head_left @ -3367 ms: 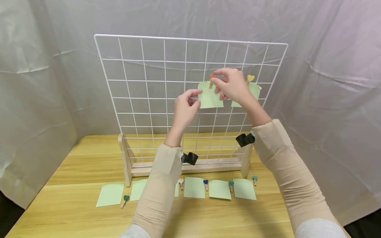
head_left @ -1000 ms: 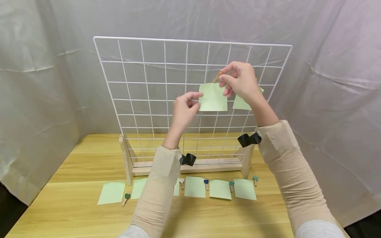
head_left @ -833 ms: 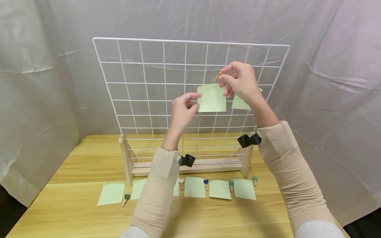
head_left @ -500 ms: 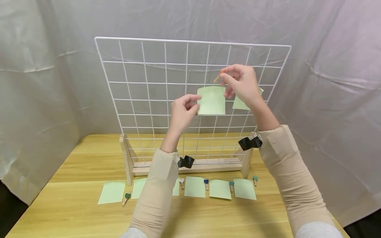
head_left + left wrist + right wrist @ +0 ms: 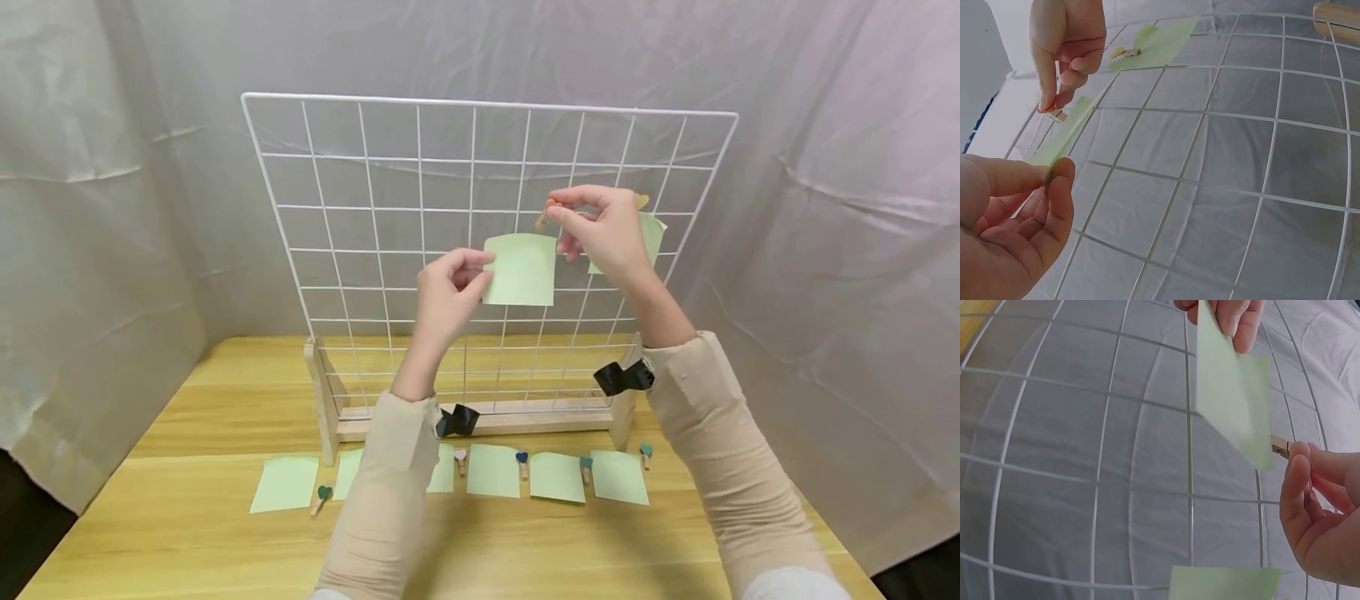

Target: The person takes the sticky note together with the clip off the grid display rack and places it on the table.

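Note:
My left hand [image 5: 447,298] pinches the left edge of a pale green paper note [image 5: 521,271], held in front of the white wire grid [image 5: 446,207]. My right hand [image 5: 606,232] pinches a small wooden clothespin [image 5: 542,220] with an orange top, just above the note's upper right part. In the right wrist view the clothespin's tip [image 5: 1280,446] is close to the note's edge [image 5: 1262,450]; whether they touch I cannot tell. Behind my right hand a second green note [image 5: 652,235] hangs on the grid under a clothespin with a yellow heart [image 5: 642,201].
Several green notes [image 5: 283,485] lie in a row on the wooden table [image 5: 225,550], with heart-topped clothespins such as the dark green one [image 5: 322,498] and the blue one [image 5: 522,463] beside them. A wooden stand [image 5: 321,400] carries the grid. Grey cloth [image 5: 525,50] hangs behind.
The orange clothespin, earlier on the note, has come off it in my right hand. Both hands have since moved down and slightly left with note and clothespin. The yellow-heart clothespin shows again.

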### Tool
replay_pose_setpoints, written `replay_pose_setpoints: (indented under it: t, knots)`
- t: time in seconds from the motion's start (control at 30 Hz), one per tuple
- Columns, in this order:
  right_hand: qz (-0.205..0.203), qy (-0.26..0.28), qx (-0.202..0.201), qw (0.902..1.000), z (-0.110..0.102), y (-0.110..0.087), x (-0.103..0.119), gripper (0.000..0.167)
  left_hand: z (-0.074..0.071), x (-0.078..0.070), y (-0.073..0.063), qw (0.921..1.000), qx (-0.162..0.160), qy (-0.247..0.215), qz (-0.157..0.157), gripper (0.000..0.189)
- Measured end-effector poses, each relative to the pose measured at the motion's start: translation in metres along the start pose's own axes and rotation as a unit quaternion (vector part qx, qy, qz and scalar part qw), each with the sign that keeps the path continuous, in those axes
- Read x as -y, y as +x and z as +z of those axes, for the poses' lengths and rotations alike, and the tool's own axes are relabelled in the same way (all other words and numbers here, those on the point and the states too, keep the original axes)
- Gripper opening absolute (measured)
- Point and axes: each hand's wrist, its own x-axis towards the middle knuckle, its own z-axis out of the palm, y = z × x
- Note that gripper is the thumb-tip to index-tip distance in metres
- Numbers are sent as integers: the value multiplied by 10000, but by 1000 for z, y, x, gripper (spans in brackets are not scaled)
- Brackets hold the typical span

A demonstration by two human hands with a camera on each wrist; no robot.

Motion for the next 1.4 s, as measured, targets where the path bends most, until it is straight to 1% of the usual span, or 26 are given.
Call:
replay_pose_setpoints:
  t: [0.13, 0.33, 0.4, 0.53, 0.57, 0.67, 0.73, 0.9, 1.07, 1.23, 1.4]
  knots:
    - [103, 25, -4, 9999, 3, -5, -4, 27, -3, 3, -5, 10000, -60, 16, 1, 19]
    - [35, 196, -51, 9998, 8, -12, -10, 25, -9, 7, -13, 9998, -1, -94, -164, 19]
    - [36, 258, -25, 9997, 10, -14, -13, 22, -11, 9, -16, 9997, 20, -81, -226, 18]
    - [31, 378, 21, 9993, 13, -20, -18, 9, -16, 11, -22, 9993, 60, 8, -380, 17]
    - [9, 432, 23, 9991, 14, -21, -19, 9, -17, 11, -24, 9991, 64, 49, -411, 17]
    - [-52, 579, 18, 9983, 15, -24, -21, 18, -20, 13, -27, 9987, 64, 173, -477, 17]
    - [-46, 629, 50, 9980, 16, -26, -22, 19, -22, 15, -29, 9984, 80, 197, -517, 17]
    - [48, 489, 283, 9984, 18, -32, -24, 2, -28, 20, -33, 9982, 153, 16, -578, 15]
    - [158, 305, 521, 9981, 20, -38, -29, 13, -34, 22, -38, 9978, 233, 32, -614, 14]
    - [265, 133, 619, 9976, 24, -44, -35, 15, -38, 25, -44, 9973, 310, 125, -647, 14]
    - [475, -10, 768, 9959, 28, -51, -42, 16, -42, 31, -52, 9970, 244, 297, -665, 13]
